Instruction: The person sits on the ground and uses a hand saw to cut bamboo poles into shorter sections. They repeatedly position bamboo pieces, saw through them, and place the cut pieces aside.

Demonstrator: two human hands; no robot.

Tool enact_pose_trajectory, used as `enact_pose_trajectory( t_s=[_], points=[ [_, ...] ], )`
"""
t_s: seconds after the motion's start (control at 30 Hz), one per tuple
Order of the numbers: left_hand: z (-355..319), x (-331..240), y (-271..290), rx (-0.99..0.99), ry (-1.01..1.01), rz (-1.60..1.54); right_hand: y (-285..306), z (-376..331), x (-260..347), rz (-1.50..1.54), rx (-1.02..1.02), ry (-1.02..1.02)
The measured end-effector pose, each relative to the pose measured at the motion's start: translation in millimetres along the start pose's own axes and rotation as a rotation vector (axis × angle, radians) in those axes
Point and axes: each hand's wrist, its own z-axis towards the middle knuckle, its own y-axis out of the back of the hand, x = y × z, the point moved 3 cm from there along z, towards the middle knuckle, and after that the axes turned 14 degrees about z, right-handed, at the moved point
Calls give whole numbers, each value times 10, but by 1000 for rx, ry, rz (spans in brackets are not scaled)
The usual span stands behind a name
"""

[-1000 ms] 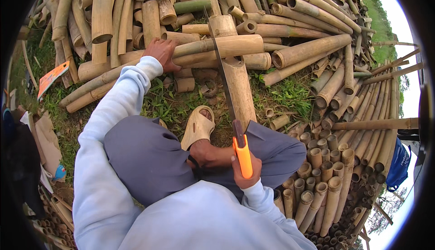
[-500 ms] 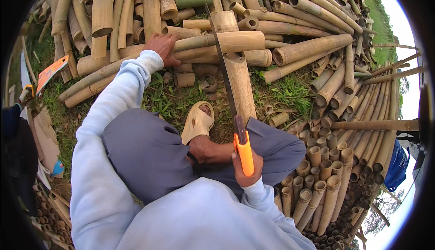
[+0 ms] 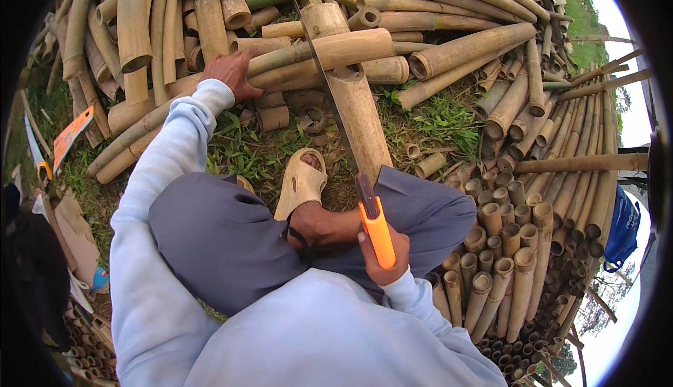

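Note:
My left hand [image 3: 235, 75] is closed over a bamboo pole [image 3: 284, 57], pressing it down at the left of the cut spot. The thick end of this pole lies across an upright-leaning bamboo log [image 3: 361, 124]. In my right hand [image 3: 392, 252] is the orange handle of a hand saw [image 3: 378, 233]. Its long dark blade slants up and away from me and crosses the pole just right of my left hand. Whether the teeth have bitten into the bamboo cannot be made out. Another thinner pole lies alongside, running down to the left.
A heap of cut bamboo [image 3: 463, 33] fills the far side. Short bamboo tubes [image 3: 501, 268] stand packed at my right. At left lie a flat orange piece [image 3: 73, 131] and cardboard [image 3: 76, 236]. My sandalled foot [image 3: 305, 184] is near the log; a blue bag [image 3: 620, 233] hangs far right.
The saw has been drawn back toward me, its blade now slanting a little more to the left. My left hand keeps its hold on the pole. The whole view has shifted slightly.

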Motion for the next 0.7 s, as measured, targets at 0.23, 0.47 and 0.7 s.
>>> enact_pose_trajectory(
  t_s=[0.23, 0.47, 0.7],
  points=[
    [89, -117, -10, -50, -34, -49, -263, 1036, -323, 52, -31, 88],
    [47, 40, 27, -19, -1, 47, -144, 315, -111, 49, 8, -2],
    [36, -107, -10, -34, -30, 9, -229, 904, -254, 53, -13, 34]
  ],
)
